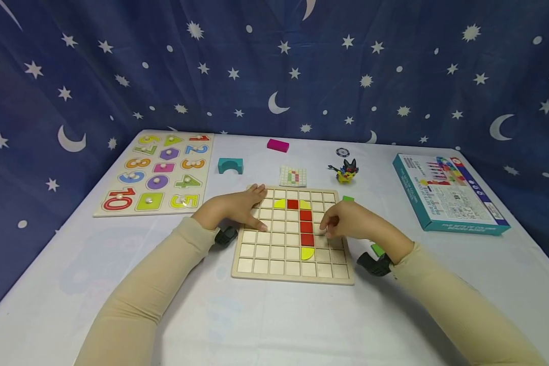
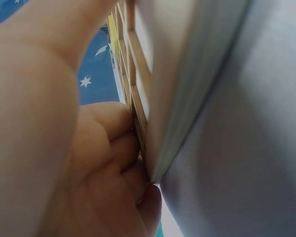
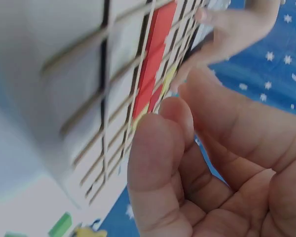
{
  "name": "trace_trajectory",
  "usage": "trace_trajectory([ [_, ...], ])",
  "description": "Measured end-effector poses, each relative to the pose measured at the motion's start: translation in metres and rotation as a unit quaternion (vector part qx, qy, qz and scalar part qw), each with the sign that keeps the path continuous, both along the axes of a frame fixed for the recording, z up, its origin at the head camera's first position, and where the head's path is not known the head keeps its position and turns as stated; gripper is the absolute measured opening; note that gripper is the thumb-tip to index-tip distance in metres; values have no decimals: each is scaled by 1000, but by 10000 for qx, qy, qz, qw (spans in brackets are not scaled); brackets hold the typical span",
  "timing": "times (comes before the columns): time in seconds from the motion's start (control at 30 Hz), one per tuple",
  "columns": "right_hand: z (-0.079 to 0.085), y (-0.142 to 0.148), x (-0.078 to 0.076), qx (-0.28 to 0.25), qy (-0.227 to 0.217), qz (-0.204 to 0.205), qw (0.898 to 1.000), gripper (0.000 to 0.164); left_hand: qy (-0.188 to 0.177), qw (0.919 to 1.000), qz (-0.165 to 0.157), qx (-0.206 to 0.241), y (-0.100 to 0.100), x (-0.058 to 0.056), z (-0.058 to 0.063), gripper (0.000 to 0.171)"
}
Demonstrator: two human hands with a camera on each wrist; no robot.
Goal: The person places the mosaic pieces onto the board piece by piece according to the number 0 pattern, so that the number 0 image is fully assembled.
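A wooden grid board [image 1: 270, 268] holds several red square tiles [image 1: 306, 227], a yellow curved piece [image 1: 307, 253] below them and two yellow pieces near the far edge, among pale cells. My left hand [image 1: 238, 207] rests on the board's left side, fingers stretched toward its far corner and thumb over the cells. In the left wrist view, fingertips meet the board's edge. Over the right-hand columns, beside the red column, my right hand [image 1: 352, 219] has its thumb and fingers bent together close above the cells. I cannot tell whether a small piece is between those fingertips.
Behind the board lie a small pattern card [image 1: 293, 176], a teal arch block [image 1: 231, 165], a magenta block [image 1: 278, 146] and a yellow-black figurine [image 1: 346, 172]. A number puzzle [image 1: 153, 175] lies left, a game box [image 1: 453, 195] right. A green piece [image 1: 377, 249] sits near the right wrist.
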State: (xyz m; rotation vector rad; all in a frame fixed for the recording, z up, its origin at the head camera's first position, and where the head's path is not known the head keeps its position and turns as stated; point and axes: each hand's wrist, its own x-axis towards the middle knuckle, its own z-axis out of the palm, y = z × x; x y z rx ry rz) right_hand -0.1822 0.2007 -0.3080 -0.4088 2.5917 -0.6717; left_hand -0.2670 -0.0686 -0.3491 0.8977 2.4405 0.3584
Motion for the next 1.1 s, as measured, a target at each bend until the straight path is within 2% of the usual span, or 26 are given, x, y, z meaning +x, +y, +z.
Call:
trace_trajectory([
  [0.23, 2, 31, -5, 308, -185, -250, 9990, 13, -19, 10000, -14, 25, -1, -1, -2, 109],
  [0.4, -1, 58, -1, 411, -316, -279, 9983, 12, -6, 10000, -36, 8, -1, -2, -3, 110],
  [0.63, -10, 85, 6, 331, -652, -475, 9962, 17, 7, 10000, -31, -4, -1, -1, -3, 109],
  [0.83, -18, 96, 14, 216, -634, -396, 9970, 24, -1, 10000, -53, -18, -1, -1, -2, 109],
  [1.1, -23, 89, 20, 229, -297, -480, 9981, 28, -5, 10000, -94, 23, -1, -2, -3, 109],
])
